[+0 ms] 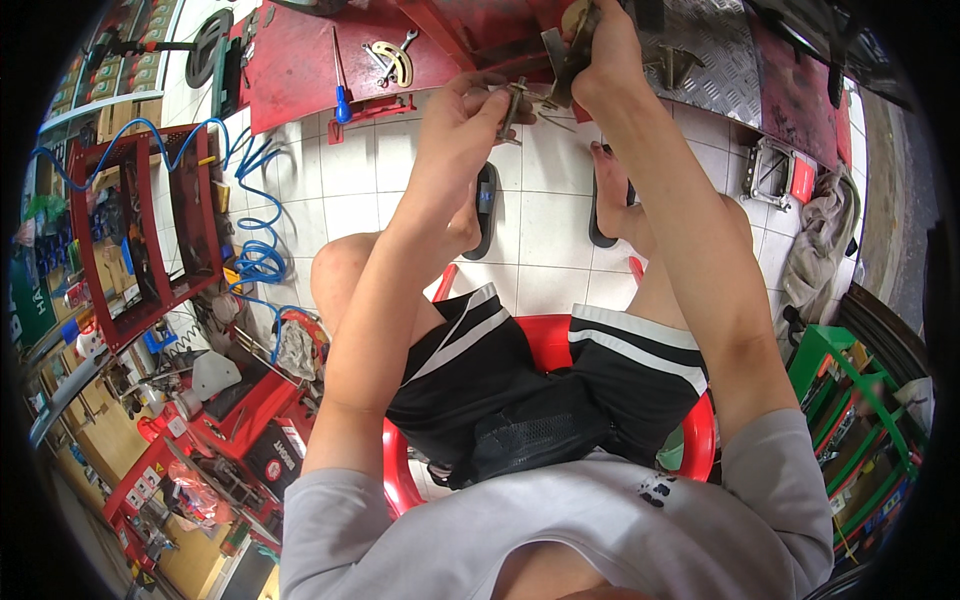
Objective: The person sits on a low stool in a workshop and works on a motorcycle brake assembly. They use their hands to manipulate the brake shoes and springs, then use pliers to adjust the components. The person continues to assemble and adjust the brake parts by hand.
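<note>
At the upper centre of the frame, the left hand pinches a small metal part with its long axis near upright, just left of the larger metal bracket clasped in the right hand, the two parts nearly touching.

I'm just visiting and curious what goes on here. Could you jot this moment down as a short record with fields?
Place: workshop with a white tiled floor
Person: seated on a red plastic chair, both arms stretched forward
Left hand: grip closed on a small metal part
Right hand: holds a flat metal piece, up near the left hand's part
Ahead on the floor: red metal panel with a blue-handled screwdriver and wrenches
To the person's left: red tool cart, coiled blue air hose
To the person's right: grey rag
</note>
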Available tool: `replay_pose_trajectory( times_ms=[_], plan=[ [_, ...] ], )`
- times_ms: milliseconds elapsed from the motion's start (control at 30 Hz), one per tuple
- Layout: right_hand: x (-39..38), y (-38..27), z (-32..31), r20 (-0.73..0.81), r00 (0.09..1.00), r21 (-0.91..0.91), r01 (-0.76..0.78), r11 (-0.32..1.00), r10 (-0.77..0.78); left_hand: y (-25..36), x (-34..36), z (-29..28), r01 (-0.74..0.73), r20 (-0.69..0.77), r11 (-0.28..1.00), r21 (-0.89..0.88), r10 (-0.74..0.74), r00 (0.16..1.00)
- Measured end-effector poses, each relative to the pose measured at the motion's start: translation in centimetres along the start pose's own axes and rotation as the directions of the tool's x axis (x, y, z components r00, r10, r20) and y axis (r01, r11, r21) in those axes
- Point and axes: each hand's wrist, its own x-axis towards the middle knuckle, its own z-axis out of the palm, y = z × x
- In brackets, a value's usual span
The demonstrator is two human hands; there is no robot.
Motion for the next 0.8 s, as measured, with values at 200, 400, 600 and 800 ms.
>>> replay_pose_trajectory(
  times_ms=[200,400,600,800],
  plan=[
    [0.1,0.0,-0.1,-0.013,1.000,-0.018,0.009,1.000,-0.009,-0.5,0.0,-0.5,-0.146,0.047,0.934,0.326,0.138,0.989],
    [-0.1,0.1,0.1,-0.075,0.997,-0.038,-0.034,0.999,0.031,0.1,-0.1,0.0,0.049,0.057,0.998,-0.025,-0.048,0.997],
    [-0.8,0.1,0.7,-0.021,1.000,0.016,0.000,1.000,0.001,-0.7,0.0,-0.8,-0.116,0.020,0.960,0.253,0.115,0.993],
    [-0.1,0.1,0.1,-0.055,0.998,-0.023,-0.017,1.000,0.016,-0.4,0.1,-0.8,-0.046,0.078,0.984,0.171,0.033,0.996]
  ],
)
